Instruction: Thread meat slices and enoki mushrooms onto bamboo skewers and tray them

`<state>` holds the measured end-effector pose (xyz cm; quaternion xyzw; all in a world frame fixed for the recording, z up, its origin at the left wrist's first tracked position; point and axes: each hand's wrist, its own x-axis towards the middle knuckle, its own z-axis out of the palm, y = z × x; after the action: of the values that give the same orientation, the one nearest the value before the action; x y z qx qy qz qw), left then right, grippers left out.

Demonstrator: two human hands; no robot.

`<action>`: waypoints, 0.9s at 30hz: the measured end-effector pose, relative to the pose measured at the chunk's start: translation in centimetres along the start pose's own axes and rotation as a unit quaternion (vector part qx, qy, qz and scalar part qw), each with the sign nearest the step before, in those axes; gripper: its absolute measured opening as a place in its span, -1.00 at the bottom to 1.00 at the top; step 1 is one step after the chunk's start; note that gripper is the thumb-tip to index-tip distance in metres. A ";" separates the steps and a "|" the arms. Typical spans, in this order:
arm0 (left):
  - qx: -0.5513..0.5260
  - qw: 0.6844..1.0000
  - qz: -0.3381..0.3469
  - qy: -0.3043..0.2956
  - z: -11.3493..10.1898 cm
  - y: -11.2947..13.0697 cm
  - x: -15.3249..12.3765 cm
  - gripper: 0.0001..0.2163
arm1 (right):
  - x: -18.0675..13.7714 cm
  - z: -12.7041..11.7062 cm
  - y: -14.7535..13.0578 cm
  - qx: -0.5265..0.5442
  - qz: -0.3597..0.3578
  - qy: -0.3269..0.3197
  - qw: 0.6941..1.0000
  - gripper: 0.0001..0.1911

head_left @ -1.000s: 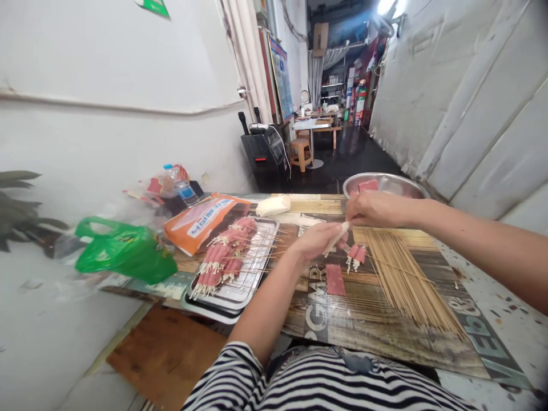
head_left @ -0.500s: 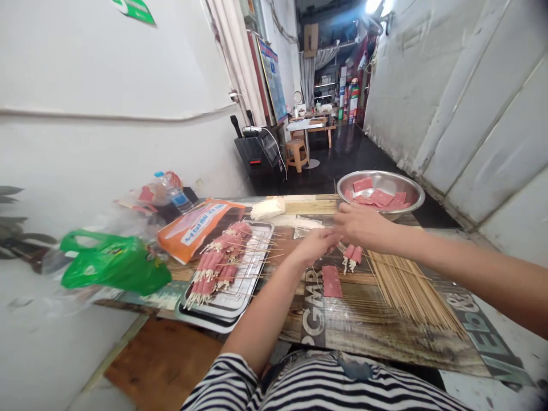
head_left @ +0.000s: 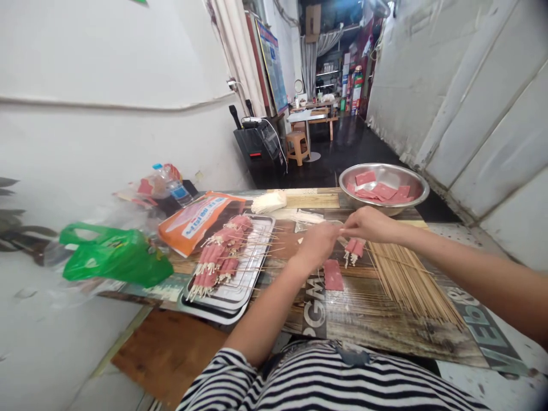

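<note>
My left hand [head_left: 320, 244] and my right hand [head_left: 369, 225] meet above the table, fingers closed in a pinch. Thin pale strands of enoki mushrooms show at their fingertips; most of what they hold is hidden. Below them lies a flat pink meat slice [head_left: 333, 275]. Just right of it are meat-wrapped enoki rolls [head_left: 354, 248], partly under my right hand. Loose enoki mushrooms [head_left: 295, 214] lie on packaging beyond my left hand, with a thicker enoki bunch [head_left: 269, 202] behind. Many skewered rolls [head_left: 220, 251] rest on a metal tray [head_left: 253, 260] at left.
Bamboo skewers [head_left: 413, 279] are spread over the table's right side. A steel bowl [head_left: 422, 191] with meat slices stands at the far right. An orange package [head_left: 194, 222], a green plastic bag [head_left: 115, 254] and a water bottle [head_left: 177, 191] occupy the left.
My hands remain pinched close together; the right has turned and come slightly nearer, away from the bowl. The camera view has tilted down a little. The meat slice and rolls stay in place.
</note>
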<state>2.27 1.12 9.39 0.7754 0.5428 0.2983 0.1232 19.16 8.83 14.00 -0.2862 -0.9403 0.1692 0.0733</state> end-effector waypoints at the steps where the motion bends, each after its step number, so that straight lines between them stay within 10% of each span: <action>1: -0.007 1.000 -0.001 0.006 0.3 0.1 -0.1 -0.73 | -0.2 0.0 -0.1 0.066 0.033 -0.003 0.997 -0.63; 8: -0.174 0.979 -0.031 0.100 2.8 0.2 -1.7 -0.67 | -1.5 2.9 -1.5 0.456 0.215 0.039 0.863 -0.64; 16: -0.181 0.983 -0.017 -0.016 1.7 -0.5 -4.3 -0.72 | -3.0 8.7 -2.4 0.658 0.206 0.073 0.721 -0.58; 22: -0.343 0.929 -0.133 -0.043 2.3 -1.7 -7.9 -0.71 | -5.4 12.2 -3.0 0.580 0.179 0.075 0.791 -0.65; 27: -0.252 0.962 -0.103 0.014 4.1 -2.6 -8.9 -0.84 | -6.3 13.6 -2.6 0.397 0.126 0.121 0.901 -0.73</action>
<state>0.63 -5.46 1.88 0.6549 0.5288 0.4218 0.3371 19.81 -0.51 2.02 -0.3672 -0.7351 0.5005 0.2725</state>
